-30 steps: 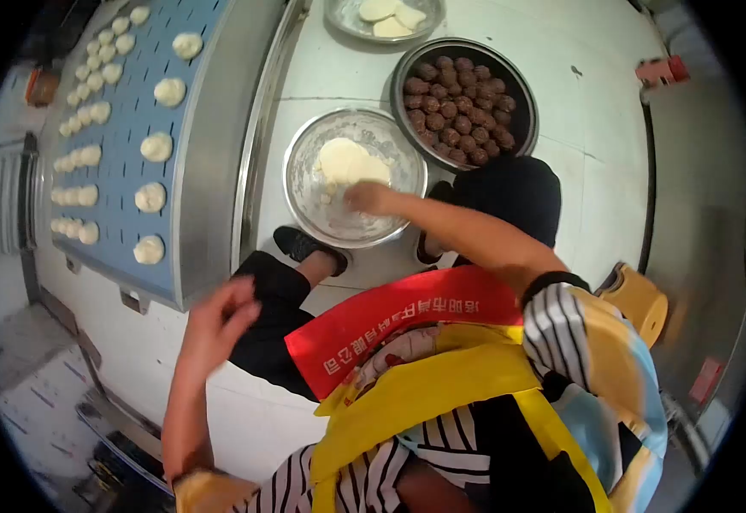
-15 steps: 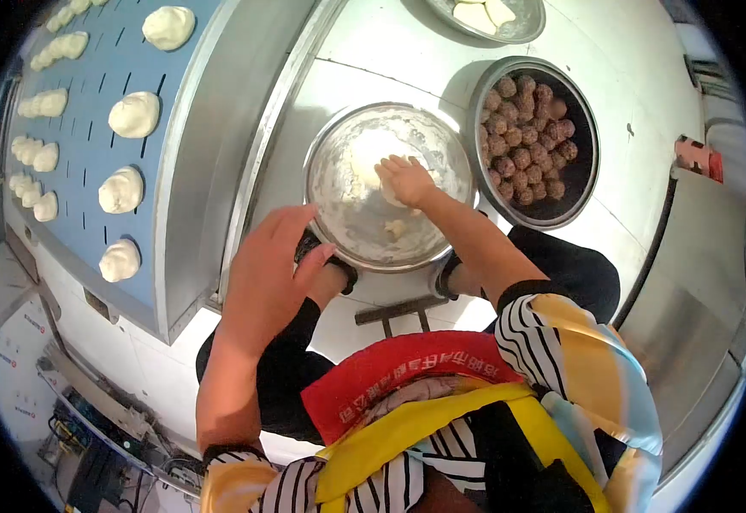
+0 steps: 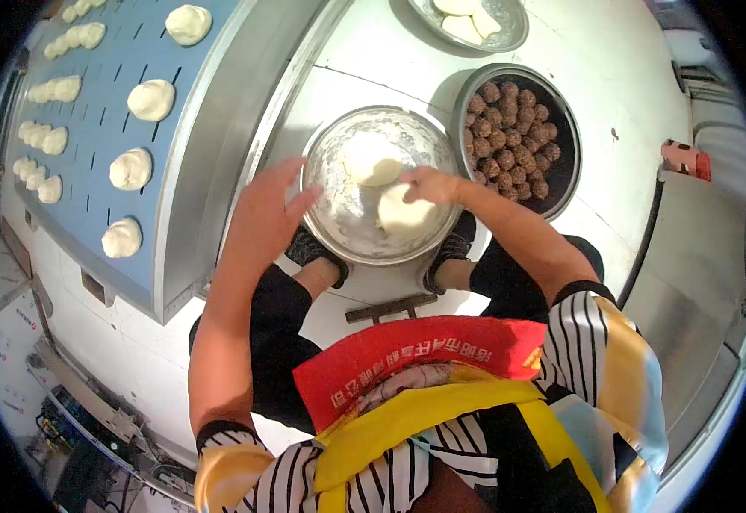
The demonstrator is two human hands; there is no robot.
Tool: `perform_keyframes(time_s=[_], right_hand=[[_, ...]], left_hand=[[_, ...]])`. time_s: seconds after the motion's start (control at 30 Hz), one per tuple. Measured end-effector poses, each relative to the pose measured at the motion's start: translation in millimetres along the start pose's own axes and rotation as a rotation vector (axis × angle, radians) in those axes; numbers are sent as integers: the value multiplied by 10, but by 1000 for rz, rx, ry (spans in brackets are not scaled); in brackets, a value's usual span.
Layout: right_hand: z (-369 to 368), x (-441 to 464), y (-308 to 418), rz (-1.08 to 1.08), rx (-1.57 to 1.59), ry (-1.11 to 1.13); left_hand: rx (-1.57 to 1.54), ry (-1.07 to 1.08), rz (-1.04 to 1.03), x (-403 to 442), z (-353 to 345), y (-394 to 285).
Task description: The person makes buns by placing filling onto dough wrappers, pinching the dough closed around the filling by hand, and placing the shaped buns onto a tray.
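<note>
Right hand (image 3: 438,185) pinches dough disc (image 3: 403,212) edge beneath its fingers, left hand (image 3: 260,214) fingers spread; hard tug could tear it.

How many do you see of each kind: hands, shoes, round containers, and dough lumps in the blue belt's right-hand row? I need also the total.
Left hand and right hand: 2
Shoes: 2
Middle bowl, upper bowl, pan: 3
Dough lumps: 4
Total: 11
</note>
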State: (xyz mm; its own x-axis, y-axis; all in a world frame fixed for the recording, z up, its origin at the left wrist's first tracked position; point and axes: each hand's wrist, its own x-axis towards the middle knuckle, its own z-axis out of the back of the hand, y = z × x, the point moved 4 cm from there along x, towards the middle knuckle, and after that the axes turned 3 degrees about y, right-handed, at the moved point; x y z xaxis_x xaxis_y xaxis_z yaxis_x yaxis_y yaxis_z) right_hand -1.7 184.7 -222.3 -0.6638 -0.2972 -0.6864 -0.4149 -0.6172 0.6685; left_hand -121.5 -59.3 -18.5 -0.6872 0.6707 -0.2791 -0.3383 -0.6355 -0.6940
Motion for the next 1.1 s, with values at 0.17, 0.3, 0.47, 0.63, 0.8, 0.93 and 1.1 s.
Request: perform_keyframes(time_s=[0.17,0.3,0.47,0.63,0.8,0.93,1.1], right_hand=[[436,-853,1084,262,766,-72],[486,-1263,1471,305,389,-441],[299,-1734,1552,460,816,-435],[302,-2069,1618,462,290,-742],[770,-2529,1311,424,88,-750],[1349,-2590,-669,29,477,-1096],[966,-2454,-2594,-675,-11,-772]], left_hand=[[-1214,85,233,76,-554,112],[-1974,164,107,-296,-901,-503],[-1858,-30,-21,-386,-1030,-872],[-1917,13,-111,-448,-857,-1182],[-1923,-90,-60,-198,-809,-1047],[-1983,22,-187,-37,-851,-807],[-1656,-120,114,82,-1280,-509]])
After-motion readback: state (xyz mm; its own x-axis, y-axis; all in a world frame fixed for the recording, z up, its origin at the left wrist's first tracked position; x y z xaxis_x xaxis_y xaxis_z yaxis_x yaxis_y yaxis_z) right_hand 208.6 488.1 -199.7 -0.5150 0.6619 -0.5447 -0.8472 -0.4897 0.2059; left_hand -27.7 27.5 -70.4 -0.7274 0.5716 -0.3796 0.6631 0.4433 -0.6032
